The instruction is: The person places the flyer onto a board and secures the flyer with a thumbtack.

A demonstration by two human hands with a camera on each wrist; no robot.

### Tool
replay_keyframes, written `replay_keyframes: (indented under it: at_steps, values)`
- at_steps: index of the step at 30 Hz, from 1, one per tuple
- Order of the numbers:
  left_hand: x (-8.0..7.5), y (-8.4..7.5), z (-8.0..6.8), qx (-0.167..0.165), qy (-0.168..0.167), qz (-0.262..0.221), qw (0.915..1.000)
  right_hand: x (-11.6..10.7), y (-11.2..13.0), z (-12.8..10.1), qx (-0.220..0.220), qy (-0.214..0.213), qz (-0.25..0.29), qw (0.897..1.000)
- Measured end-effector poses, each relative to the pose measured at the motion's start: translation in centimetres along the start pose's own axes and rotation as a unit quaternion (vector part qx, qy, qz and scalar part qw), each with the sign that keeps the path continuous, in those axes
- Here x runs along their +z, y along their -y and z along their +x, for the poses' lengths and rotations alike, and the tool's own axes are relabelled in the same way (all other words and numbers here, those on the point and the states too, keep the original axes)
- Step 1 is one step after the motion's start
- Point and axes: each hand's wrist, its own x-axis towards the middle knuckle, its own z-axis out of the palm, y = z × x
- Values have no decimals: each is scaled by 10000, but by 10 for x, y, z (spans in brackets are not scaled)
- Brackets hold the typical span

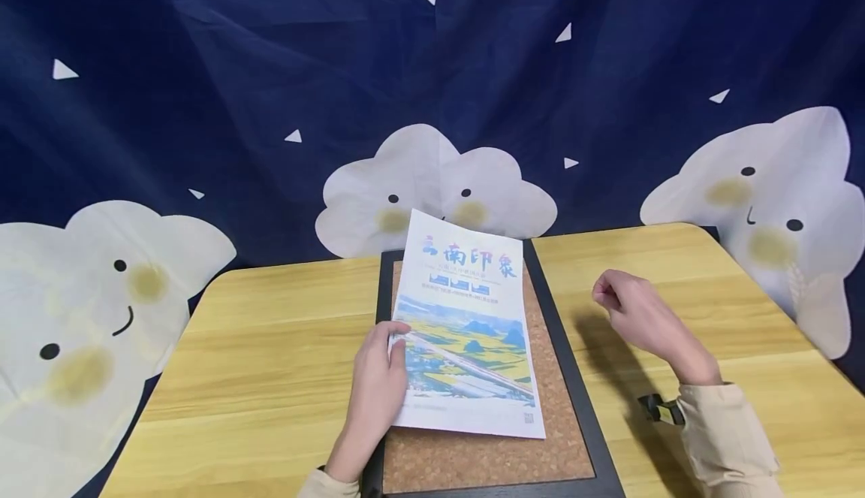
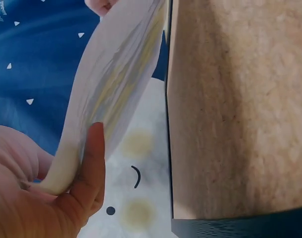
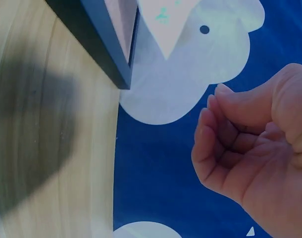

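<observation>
My left hand (image 1: 376,378) grips the left edge of a printed poster sheet (image 1: 466,310) with a landscape picture and large blue-purple lettering. The sheet lies at a slight tilt over a cork board (image 1: 486,459) with a black frame (image 1: 584,415), covering most of the cork. In the left wrist view the sheet (image 2: 109,69) bows up from the board, its edge between thumb and fingers. Right of the board, my right hand (image 1: 638,314) hovers above the table, fingers curled and thumb tip meeting the index finger. No object shows between those fingertips in the right wrist view.
The board rests on a light wood-grain table (image 1: 270,348), which extends to both sides of it. Behind the table hangs a dark blue curtain (image 1: 270,70) with white clouds and small triangles. A small dark device with a yellow label (image 1: 662,410) sits at my right cuff.
</observation>
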Motion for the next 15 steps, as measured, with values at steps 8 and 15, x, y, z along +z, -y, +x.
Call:
replay_keyframes:
  at_steps: [8,15]
  values:
    - [3,5,2,-146,576,535,9968,-1,5,2,174,-247,-1,9995]
    - [2,10,1,-118,1282,1211,9843,-4,8,3,387,-223,178,9988]
